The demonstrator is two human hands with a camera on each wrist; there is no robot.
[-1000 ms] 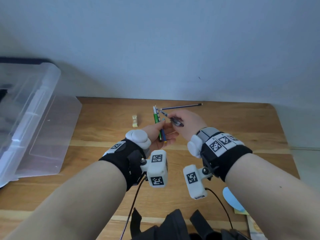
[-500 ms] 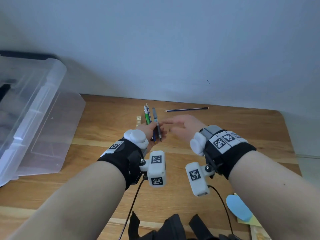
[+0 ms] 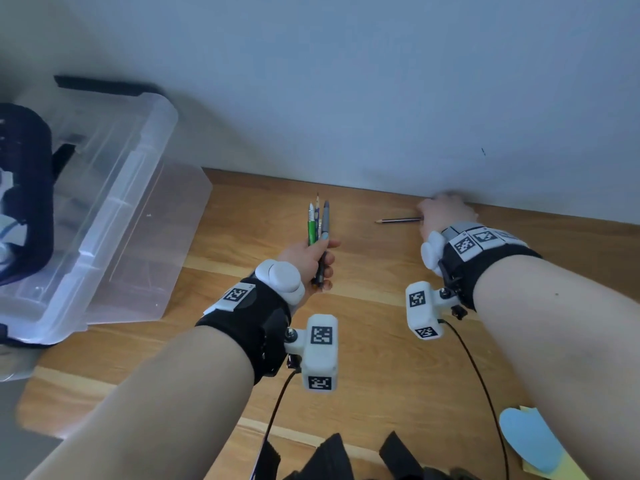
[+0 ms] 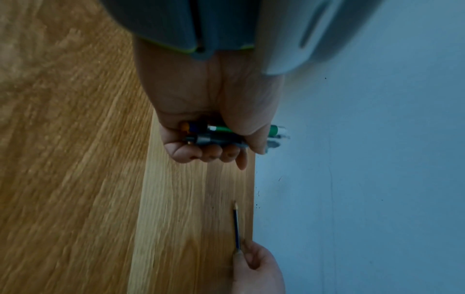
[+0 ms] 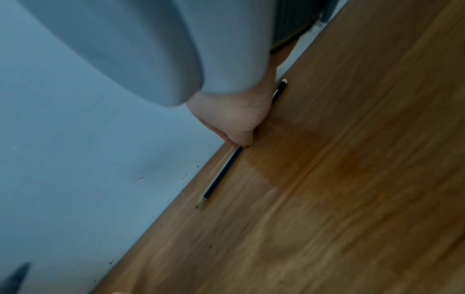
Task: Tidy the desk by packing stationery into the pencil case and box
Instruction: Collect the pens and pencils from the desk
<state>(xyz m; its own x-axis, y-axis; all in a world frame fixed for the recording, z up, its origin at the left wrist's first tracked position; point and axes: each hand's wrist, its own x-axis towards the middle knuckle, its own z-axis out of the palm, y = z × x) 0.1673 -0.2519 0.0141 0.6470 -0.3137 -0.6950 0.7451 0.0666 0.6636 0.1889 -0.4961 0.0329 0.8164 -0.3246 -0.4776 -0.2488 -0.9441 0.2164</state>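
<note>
1. My left hand (image 3: 308, 259) is wrapped around a bundle of pens (image 3: 318, 225), fingers curled under and thumb across the top. The bundle points away from me toward the wall, held clear above the desk (image 3: 363, 341).
2. My right hand (image 3: 446, 213) is far out at the back edge of the desk, where it meets the wall. Its fingertips (image 5: 239, 142) are pinched down onto the dark pencil (image 5: 222, 173). The right wrist view shows thumb and forefinger closed on the barrel, which looks to lie flat on the wood.
3. The relation that matters: the pencil's long axis runs along the wall, crosswise to my reach. Its sharpened tip points left, toward the left hand; its butt end passes under my right palm. The pinch sits on the rear half rather than the middle, so I expect the tip to droop on lifting.
4. The right hand is plainly the nearer one; the left is well apart from the pencil.
5. The clear plastic box (image 3: 114, 209) sits on the left, with a dark pencil case (image 3: 27, 188) inside it, so I judge everything I hold must travel left.
6. Sticky notes (image 3: 533, 445) lie at the near right corner.
</note>
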